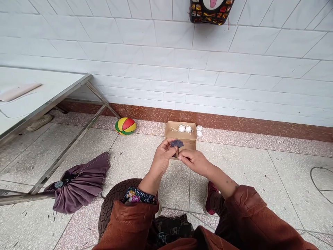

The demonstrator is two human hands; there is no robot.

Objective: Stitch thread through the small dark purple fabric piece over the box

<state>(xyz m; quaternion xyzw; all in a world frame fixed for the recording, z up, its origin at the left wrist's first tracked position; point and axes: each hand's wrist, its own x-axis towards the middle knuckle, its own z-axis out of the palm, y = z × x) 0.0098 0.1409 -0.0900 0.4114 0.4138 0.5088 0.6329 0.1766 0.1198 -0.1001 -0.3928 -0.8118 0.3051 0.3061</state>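
Note:
Between the thumb and fingers of my left hand [165, 152] is a small dark grey-purple fan-shaped piece [177, 143], which looks like knitted or crocheted fabric. My right hand [194, 160] is closed in a pinch just right of it, on a thin dark strand [178, 152] that runs down from the piece. Whether that strand is yarn or a slim tool I cannot tell. Both hands are raised over an open cardboard box [191, 144] on the floor. White balls of thread [181, 128] lie at its far side, partly on the raised lid.
More white balls [199, 130] lie beside the box. A colourful ball [125, 126] rests near the wall. At left are a metal-framed table [65, 80] and a folded purple umbrella [80, 184]. A cable [312, 170] loops across the floor at right.

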